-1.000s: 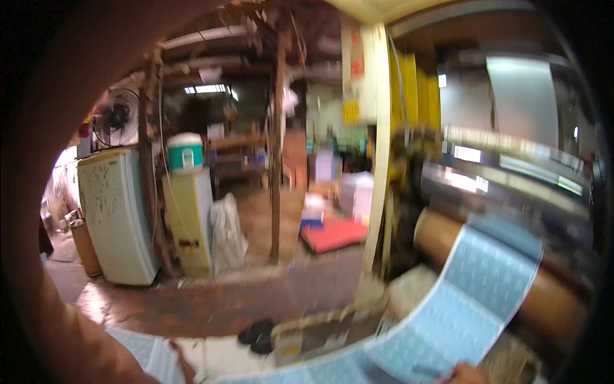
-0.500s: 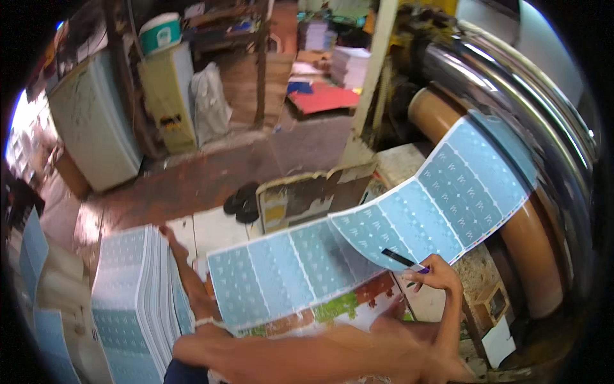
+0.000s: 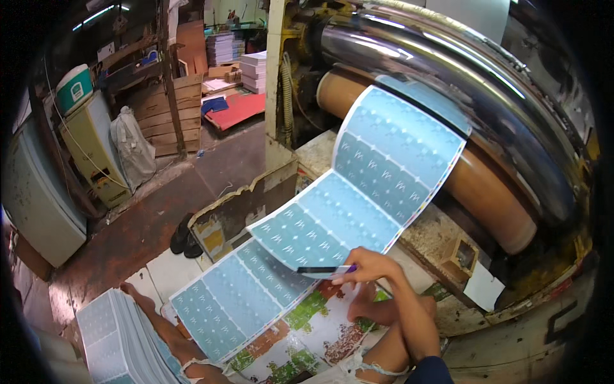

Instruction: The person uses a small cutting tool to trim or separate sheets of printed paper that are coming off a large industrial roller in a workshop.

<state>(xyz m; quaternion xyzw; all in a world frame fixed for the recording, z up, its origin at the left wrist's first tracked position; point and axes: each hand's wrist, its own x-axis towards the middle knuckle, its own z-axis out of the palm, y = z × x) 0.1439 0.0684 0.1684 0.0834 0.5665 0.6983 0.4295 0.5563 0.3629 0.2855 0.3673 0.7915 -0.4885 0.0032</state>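
Head view, and it's the right hand (image 3: 364, 265) in play, fingers and thumb clamped on the purple handle of a flat, dark-bladed tool (image 3: 314, 271). That blade crosses the lower end of a blue-and-teal printed sheet (image 3: 358, 208); whether the fingertips press the paper too, I can't tell. Left hand's out of sight, its grip anyone's guess. Up climbs the sheet, curving to the brown roller (image 3: 486, 198), the big chrome roller (image 3: 422, 61) gleaming above! Beneath its lower end, a second sheet (image 3: 220, 301) lies along the far-left edge of a patchily painted board (image 3: 307, 310). Further left, a thick stack of printed sheets (image 3: 102, 333) sits beside a bare foot (image 3: 137, 297). Dark slippers (image 3: 185, 240) lie beyond, just past the second sheet.
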